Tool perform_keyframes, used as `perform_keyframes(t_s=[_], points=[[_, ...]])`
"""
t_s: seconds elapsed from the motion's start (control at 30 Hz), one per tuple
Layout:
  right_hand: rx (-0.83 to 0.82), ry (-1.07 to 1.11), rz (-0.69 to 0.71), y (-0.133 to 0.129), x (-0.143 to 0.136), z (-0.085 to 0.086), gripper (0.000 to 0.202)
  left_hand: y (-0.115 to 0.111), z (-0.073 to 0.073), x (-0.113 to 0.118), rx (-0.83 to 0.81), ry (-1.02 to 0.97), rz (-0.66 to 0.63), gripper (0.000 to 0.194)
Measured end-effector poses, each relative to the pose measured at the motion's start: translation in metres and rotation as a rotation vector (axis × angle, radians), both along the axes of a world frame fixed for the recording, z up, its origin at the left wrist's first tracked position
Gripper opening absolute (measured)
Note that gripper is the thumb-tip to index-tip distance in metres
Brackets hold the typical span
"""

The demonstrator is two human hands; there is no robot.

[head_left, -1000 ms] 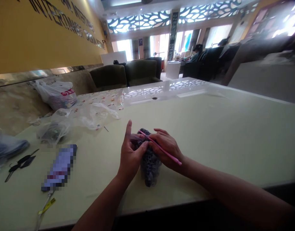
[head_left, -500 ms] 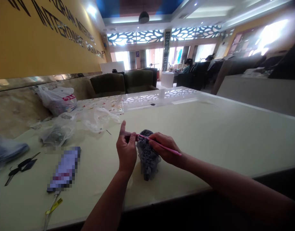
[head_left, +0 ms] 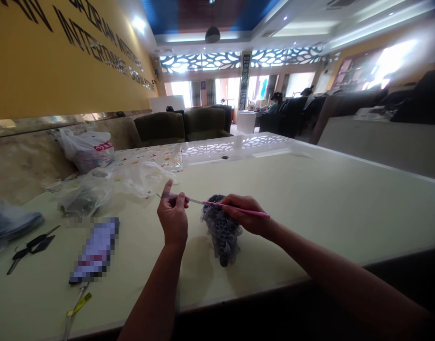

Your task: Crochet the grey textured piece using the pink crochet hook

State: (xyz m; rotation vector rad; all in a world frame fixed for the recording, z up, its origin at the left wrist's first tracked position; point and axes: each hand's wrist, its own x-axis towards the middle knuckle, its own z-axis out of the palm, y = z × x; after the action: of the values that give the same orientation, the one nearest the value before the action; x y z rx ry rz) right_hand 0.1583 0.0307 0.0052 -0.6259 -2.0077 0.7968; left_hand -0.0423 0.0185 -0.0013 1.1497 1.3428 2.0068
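Observation:
My right hand (head_left: 247, 215) is closed around a pink crochet hook (head_left: 253, 212), whose tip lies at the top of a dark grey crocheted piece (head_left: 222, 237). The piece hangs in a narrow shape with sheer ruffled edges, its lower end pointing toward me. Beside it on the left, my left hand (head_left: 173, 218) pinches a thin pale strand (head_left: 195, 201) between thumb and fingers, with its index finger raised. That strand runs taut from the left fingers to the hook's tip.
On the left of the table (head_left: 309, 203) lie a phone (head_left: 96, 251) with a cable (head_left: 73, 312), keys (head_left: 32, 246) and clear plastic bags (head_left: 85, 196). A fuller white bag (head_left: 87, 149) stands by the wall. Armchairs (head_left: 206, 124) stand beyond the table.
My left hand has moved left, away from the piece, and a length of strand now spans the gap. My right hand stays near the piece's top; the lower end has swung slightly right.

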Motion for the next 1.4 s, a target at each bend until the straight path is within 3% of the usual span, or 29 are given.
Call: perform_keyframes(t_s=[0.13, 0.23, 0.33, 0.43, 0.5, 0.67, 0.87, 1.07, 1.4], points=[[0.000, 0.020, -0.015, 0.001, 0.001, -0.003, 0.024, 0.001, -0.003, -0.001, -0.010, 0.030, 0.034, 0.056], [-0.002, 0.093, -0.058, 0.000, 0.002, -0.009, 0.024, 0.002, -0.005, 0.000, 0.001, 0.015, -0.044, 0.047], [-0.006, 0.145, -0.091, -0.001, 0.004, -0.015, 0.023, -0.001, -0.007, 0.009, -0.018, -0.034, -0.306, 0.048], [-0.009, 0.147, -0.072, 0.000, 0.005, -0.019, 0.023, -0.010, -0.007, 0.022, -0.122, -0.085, -0.616, 0.068], [0.032, 0.137, -0.063, 0.000, 0.004, -0.020, 0.022, -0.016, -0.006, 0.030, -0.177, -0.099, -0.694, 0.081], [0.236, 0.091, -0.120, 0.000, 0.003, -0.019, 0.020, -0.021, -0.004, 0.032, -0.163, -0.059, -0.607, 0.092], [-0.016, 0.201, -0.023, -0.001, 0.005, -0.014, 0.020, -0.014, -0.004, 0.018, -0.113, -0.111, -0.571, 0.090], [-0.121, 0.215, 0.076, 0.001, 0.009, -0.010, 0.023, -0.014, -0.004, 0.017, -0.149, -0.126, -0.808, 0.081], [-0.241, 0.140, 0.143, 0.006, 0.018, -0.004, 0.029, -0.015, -0.005, 0.018, -0.183, -0.210, -0.896, 0.069]])
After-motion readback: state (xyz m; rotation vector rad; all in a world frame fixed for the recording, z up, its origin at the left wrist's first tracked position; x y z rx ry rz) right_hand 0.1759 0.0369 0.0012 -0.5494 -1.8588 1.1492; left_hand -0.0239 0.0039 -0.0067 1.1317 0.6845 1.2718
